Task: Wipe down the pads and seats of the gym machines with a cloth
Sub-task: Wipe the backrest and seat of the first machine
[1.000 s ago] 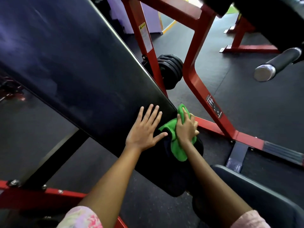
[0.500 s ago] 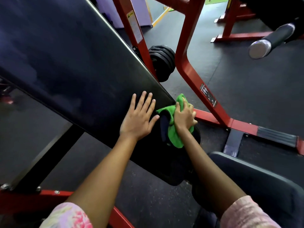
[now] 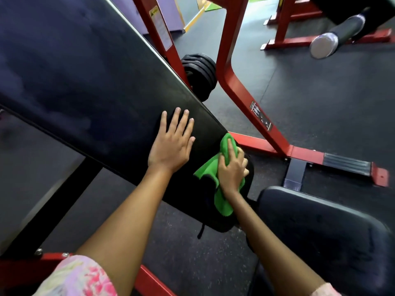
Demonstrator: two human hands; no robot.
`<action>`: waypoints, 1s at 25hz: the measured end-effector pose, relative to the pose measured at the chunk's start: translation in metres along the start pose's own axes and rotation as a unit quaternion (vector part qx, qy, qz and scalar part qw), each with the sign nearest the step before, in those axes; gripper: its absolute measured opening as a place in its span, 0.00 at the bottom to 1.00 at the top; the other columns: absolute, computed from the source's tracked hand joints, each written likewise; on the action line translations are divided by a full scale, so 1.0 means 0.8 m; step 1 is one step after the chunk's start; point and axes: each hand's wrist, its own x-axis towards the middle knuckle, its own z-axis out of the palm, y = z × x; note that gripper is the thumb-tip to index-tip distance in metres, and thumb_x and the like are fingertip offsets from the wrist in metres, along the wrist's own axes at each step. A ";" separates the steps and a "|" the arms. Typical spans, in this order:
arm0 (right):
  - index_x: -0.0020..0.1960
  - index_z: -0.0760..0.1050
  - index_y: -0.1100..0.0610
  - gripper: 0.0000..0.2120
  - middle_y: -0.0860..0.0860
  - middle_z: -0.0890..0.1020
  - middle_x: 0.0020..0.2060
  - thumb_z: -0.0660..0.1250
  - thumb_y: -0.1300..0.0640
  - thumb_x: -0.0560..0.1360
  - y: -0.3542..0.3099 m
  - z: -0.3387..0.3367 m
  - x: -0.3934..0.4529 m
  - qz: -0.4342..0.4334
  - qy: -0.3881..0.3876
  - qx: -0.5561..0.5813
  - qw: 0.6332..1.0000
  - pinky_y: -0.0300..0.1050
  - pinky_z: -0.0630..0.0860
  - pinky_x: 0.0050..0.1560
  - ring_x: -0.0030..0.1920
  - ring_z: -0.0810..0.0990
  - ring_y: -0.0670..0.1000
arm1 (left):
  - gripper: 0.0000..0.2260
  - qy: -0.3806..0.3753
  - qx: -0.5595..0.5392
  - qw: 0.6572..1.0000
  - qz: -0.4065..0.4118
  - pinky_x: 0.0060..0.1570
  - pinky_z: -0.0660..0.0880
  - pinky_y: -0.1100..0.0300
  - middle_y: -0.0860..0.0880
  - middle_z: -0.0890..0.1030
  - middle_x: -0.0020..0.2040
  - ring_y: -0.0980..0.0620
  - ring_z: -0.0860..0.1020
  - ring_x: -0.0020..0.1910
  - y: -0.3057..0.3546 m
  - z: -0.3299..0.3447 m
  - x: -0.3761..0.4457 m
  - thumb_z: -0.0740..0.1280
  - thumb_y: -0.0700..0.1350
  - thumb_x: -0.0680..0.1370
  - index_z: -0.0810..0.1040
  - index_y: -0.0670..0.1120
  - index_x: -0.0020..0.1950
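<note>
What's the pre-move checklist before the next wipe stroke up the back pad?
1. Green cloth in the right hand: ok, fingers curled round it, firm grip.
2. Cloth in contact with the back pad: ok, pressed at the pad's lower right edge.
3. Left hand clear of the stroke: not ok, it lies flat on the pad just beside the cloth.
4. Cloth spread flat: not ok, bunched, with a tail hanging below the hand.
5. Seat pad wiped: cannot tell.
6. Pad surface above clean: cannot tell, glare only.
</note>
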 end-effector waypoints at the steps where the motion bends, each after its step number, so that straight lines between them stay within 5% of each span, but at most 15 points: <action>1: 0.72 0.64 0.44 0.26 0.53 0.69 0.66 0.59 0.50 0.74 0.010 0.000 -0.026 -0.069 -0.018 -0.004 0.997 0.56 0.64 0.57 0.60 0.68 0.56 | 0.27 0.002 -0.001 1.000 -0.002 0.70 0.48 0.42 0.44 0.63 0.75 0.43 0.59 0.74 0.000 -0.001 0.000 0.40 0.51 0.80 0.62 0.45 0.74; 4: 0.71 0.66 0.47 0.29 0.57 0.72 0.63 0.55 0.47 0.70 0.071 -0.004 -0.050 -0.128 -0.043 -0.057 0.989 0.58 0.67 0.54 0.58 0.68 0.57 | 0.27 -0.007 -0.012 1.000 -0.004 0.71 0.46 0.42 0.44 0.61 0.75 0.43 0.57 0.75 0.000 -0.003 -0.001 0.39 0.51 0.80 0.61 0.45 0.75; 8: 0.73 0.61 0.45 0.24 0.55 0.68 0.67 0.59 0.51 0.78 0.052 -0.001 0.014 0.121 -0.004 -0.032 0.992 0.58 0.64 0.60 0.62 0.67 0.59 | 0.27 -0.031 -0.032 0.999 0.005 0.72 0.47 0.41 0.44 0.57 0.76 0.43 0.53 0.76 -0.001 -0.008 0.000 0.37 0.51 0.80 0.56 0.45 0.76; 14: 0.71 0.67 0.48 0.26 0.55 0.72 0.62 0.57 0.48 0.73 0.088 -0.004 -0.093 -0.134 -0.037 -0.050 0.989 0.52 0.66 0.51 0.56 0.70 0.54 | 0.25 -0.042 -0.057 0.997 0.009 0.72 0.42 0.41 0.43 0.50 0.78 0.42 0.46 0.76 -0.001 -0.010 -0.002 0.39 0.52 0.82 0.49 0.44 0.77; 18: 0.73 0.62 0.47 0.24 0.56 0.70 0.65 0.61 0.50 0.77 0.087 0.000 -0.076 0.099 -0.028 -0.028 0.994 0.57 0.66 0.56 0.60 0.70 0.59 | 0.25 -0.047 -0.072 0.996 0.013 0.72 0.41 0.41 0.43 0.50 0.78 0.42 0.46 0.76 -0.003 -0.012 -0.001 0.40 0.52 0.82 0.49 0.44 0.77; 23: 0.70 0.65 0.46 0.26 0.52 0.70 0.61 0.58 0.42 0.74 0.067 0.013 -0.165 -0.155 -0.010 -0.059 0.986 0.53 0.68 0.48 0.55 0.70 0.54 | 0.27 -0.051 -0.084 0.995 0.024 0.73 0.44 0.44 0.42 0.53 0.77 0.43 0.49 0.76 -0.005 -0.012 -0.003 0.42 0.56 0.81 0.53 0.42 0.76; 25: 0.71 0.63 0.45 0.27 0.52 0.69 0.62 0.59 0.46 0.73 0.103 0.000 -0.162 -0.144 -0.029 -0.063 0.987 0.54 0.69 0.49 0.56 0.69 0.53 | 0.30 -0.043 -0.101 0.993 0.032 0.73 0.44 0.45 0.42 0.53 0.77 0.44 0.50 0.76 -0.001 -0.011 -0.006 0.46 0.59 0.80 0.54 0.42 0.76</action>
